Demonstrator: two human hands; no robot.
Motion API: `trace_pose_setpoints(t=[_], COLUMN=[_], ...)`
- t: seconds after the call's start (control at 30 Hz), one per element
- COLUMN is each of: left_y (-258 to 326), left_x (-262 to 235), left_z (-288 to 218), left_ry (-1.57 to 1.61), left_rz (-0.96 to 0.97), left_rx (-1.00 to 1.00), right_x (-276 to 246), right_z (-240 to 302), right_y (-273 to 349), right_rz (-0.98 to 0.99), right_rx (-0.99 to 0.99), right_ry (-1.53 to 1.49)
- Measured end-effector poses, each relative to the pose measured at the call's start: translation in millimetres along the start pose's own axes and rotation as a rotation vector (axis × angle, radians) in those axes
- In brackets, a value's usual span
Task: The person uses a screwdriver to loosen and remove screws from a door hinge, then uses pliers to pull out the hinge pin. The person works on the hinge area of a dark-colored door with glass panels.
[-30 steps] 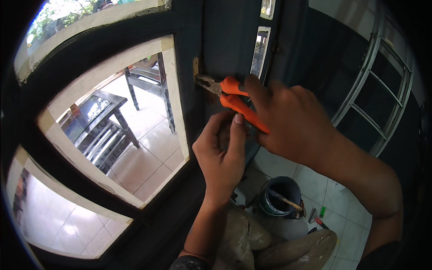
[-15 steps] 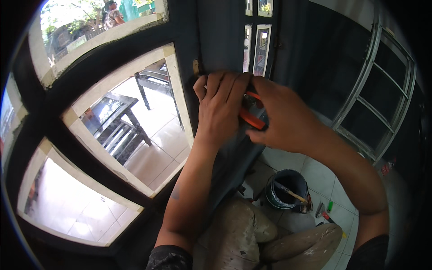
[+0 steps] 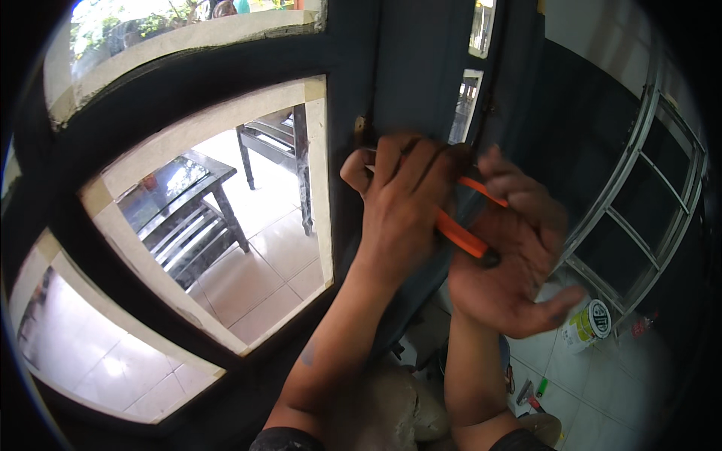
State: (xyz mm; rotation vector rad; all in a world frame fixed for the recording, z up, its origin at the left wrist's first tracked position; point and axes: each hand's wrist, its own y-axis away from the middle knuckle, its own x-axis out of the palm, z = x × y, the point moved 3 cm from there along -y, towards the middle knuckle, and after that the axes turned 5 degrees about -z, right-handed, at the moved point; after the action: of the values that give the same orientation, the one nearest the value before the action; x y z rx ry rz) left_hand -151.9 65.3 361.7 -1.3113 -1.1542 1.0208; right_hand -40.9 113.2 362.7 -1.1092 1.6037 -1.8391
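My left hand (image 3: 410,195) is closed at the edge of the dark door (image 3: 64,188), its fingers wrapped round the head end of orange-handled pliers (image 3: 462,234). The jaws are hidden behind those fingers. Both handles stick out to the right, spread apart. Beside them is my right hand (image 3: 515,263), palm turned up, fingers and thumb spread, not wrapped round the handles. Slight blur hides whether it touches them. A small brass-coloured plate (image 3: 361,129) sits on the door edge just above my left hand.
Glass panes bordered with pale tape (image 3: 329,210) fill the door at left; a dark table (image 3: 184,177) shows through. A metal frame (image 3: 609,203) leans on the right wall. On the tiles stand a white tub (image 3: 583,328) and, near my right forearm, a scraper (image 3: 524,392).
My right hand has let go of the pliers' handles, turned palm up and opened. My left hand stays by the door edge. The view has shifted, bringing the white tub into sight.
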Motion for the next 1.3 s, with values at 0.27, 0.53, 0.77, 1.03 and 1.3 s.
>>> trace_pose_setpoints(t=[0.27,0.53,0.77,1.03,1.3], left_y=[-7.5,-11.1,-10.0,-11.7,-13.1], left_x=[10.3,20.3,21.5,23.4,27.5], left_z=[6.6,16.2,16.9,8.8,8.2], left_ry=[0.191,0.228,0.201,0.151,0.097], left_rz=[-0.136,-0.230,-0.225,-0.323,-0.400], left_rx=[0.230,0.328,0.341,0.300,0.297], right_x=[9.3,-4.5,2.0,-6.3,-10.9], right_z=[3.4,1.7,-4.6,-7.9,-11.5], right_y=[0.0,6.7,16.9,-7.3,-18.5], right_rz=[-0.048,-0.019,-0.128,0.016,0.141], right_rx=[-0.017,0.002,0.076,0.079,0.080], right_ry=[-0.010,-0.010,-0.046,0.021,-0.025])
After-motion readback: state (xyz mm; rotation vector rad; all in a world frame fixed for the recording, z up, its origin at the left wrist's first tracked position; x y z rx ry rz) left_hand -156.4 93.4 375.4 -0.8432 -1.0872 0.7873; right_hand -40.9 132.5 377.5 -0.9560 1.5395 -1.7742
